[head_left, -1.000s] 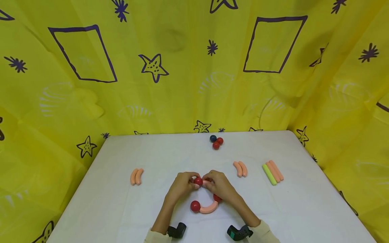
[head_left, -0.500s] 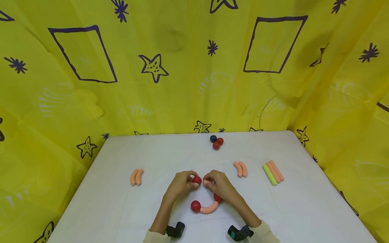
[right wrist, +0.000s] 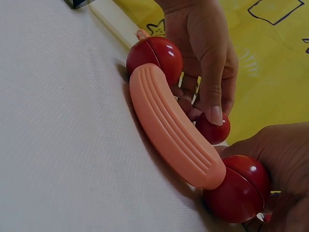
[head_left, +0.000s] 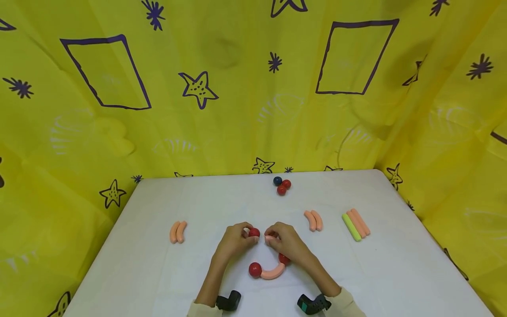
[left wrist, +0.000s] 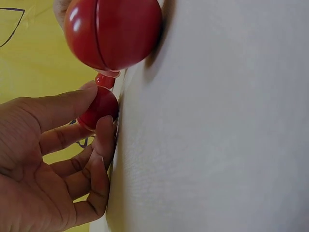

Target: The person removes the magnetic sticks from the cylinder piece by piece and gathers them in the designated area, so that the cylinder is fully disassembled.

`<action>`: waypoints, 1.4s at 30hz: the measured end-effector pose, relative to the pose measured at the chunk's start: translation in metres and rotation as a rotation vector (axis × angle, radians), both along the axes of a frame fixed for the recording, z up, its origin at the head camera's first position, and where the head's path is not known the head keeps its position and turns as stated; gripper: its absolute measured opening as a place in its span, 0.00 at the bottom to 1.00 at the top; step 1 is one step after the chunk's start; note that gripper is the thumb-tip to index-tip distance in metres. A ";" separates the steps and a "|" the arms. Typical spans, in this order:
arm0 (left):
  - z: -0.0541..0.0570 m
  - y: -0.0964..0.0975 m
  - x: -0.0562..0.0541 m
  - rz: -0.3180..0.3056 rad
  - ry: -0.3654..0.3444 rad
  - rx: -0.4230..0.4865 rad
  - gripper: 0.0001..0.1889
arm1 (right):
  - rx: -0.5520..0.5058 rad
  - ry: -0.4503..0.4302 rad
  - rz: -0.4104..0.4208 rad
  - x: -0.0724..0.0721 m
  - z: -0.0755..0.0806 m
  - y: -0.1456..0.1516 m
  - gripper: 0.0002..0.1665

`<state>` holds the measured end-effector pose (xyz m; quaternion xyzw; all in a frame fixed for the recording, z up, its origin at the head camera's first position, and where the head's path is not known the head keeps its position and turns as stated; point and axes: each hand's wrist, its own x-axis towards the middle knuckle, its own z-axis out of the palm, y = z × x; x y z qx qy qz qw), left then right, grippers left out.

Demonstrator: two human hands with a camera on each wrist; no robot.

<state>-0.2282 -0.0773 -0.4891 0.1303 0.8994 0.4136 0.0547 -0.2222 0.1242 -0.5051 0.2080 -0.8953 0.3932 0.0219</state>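
Observation:
My left hand (head_left: pixel 233 241) pinches a red ball (head_left: pixel 254 232) between thumb and fingers. A narrow gap separates that ball from my right hand (head_left: pixel 289 241), which pinches a curved salmon-coloured stick; only its tip (head_left: pixel 269 238) shows and the rest is hidden by the fingers. Below the hands, a grooved curved stick (right wrist: pixel 174 125) lies on the table and joins two larger-looking red balls. One, the free-end ball (head_left: pixel 255 270), sits at the left; the corner ball (head_left: pixel 284 258) is partly covered by my right hand.
On the white table (head_left: pixel 222 198), two curved sticks (head_left: pixel 178 232) lie left and another curved pair (head_left: pixel 313 220) lies right. Farther right are a green stick (head_left: pixel 351 227) and two straight salmon sticks (head_left: pixel 358 222). A dark blue ball (head_left: pixel 277 181) touches two red balls (head_left: pixel 281 190) at the back.
The ball in my left hand has come away from the stick tip and moved slightly left, opening a gap. My right hand and the pieces on the table stay nearly still.

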 end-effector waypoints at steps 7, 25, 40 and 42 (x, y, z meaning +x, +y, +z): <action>-0.002 -0.002 0.000 0.047 0.004 0.002 0.13 | -0.011 0.025 0.016 0.001 -0.001 0.001 0.05; -0.006 -0.006 -0.008 0.023 -0.137 0.159 0.16 | 0.027 0.062 0.001 0.000 0.000 0.003 0.05; 0.001 -0.003 -0.003 0.044 -0.126 0.061 0.14 | 0.028 0.060 0.015 0.002 -0.004 0.000 0.05; 0.002 -0.003 -0.006 0.039 -0.144 0.054 0.15 | 0.029 0.059 0.014 0.002 -0.004 0.000 0.05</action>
